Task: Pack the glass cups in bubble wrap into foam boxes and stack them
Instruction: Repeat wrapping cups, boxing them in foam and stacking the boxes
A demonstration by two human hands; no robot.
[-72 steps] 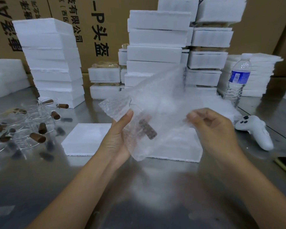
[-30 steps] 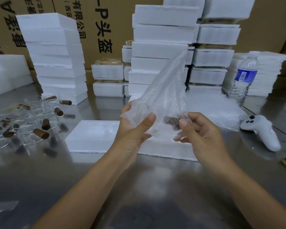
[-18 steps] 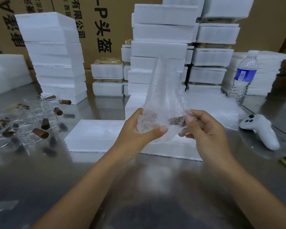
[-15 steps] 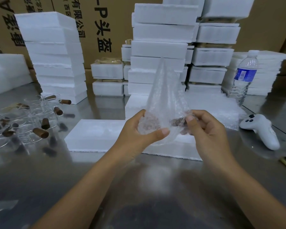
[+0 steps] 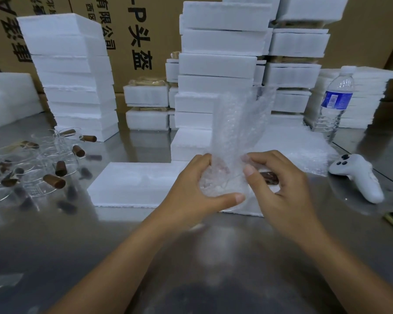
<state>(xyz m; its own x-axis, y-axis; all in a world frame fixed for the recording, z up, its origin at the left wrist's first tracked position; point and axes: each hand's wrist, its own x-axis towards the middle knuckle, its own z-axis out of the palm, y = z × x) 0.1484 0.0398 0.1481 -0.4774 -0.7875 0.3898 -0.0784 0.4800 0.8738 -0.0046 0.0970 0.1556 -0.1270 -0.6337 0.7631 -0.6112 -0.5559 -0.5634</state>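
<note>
A steel table [image 5: 55,257] is seen before a wall of printed cardboard cartons [image 5: 145,23], with a tall foam stack [image 5: 73,71] at the far left. In front of that stack, unwrapped glass cups [image 5: 43,168] with brown handles are left lying together. Further right, a low foam box [image 5: 134,184] is laid flat on the table, just behind the hands. The left hand [image 5: 191,189] is curled round the wrapped cup [image 5: 222,182], which is held above the table and close over the box's near edge. The bubble wrap [image 5: 238,123], spread wide between the hands a moment ago, is now gathered tightly round the glass, and only a narrow loose tail is left standing upward. The wrap is pinched by the right hand [image 5: 279,184] beside the brown handle [image 5: 269,177], which is seen through the film. From this the wrapping step is judged nearly finished: the tail is yet to be folded down before the bundle can be set into the box. At the right, a water bottle [image 5: 334,105] and a white controller [image 5: 359,175] are left untouched.
</note>
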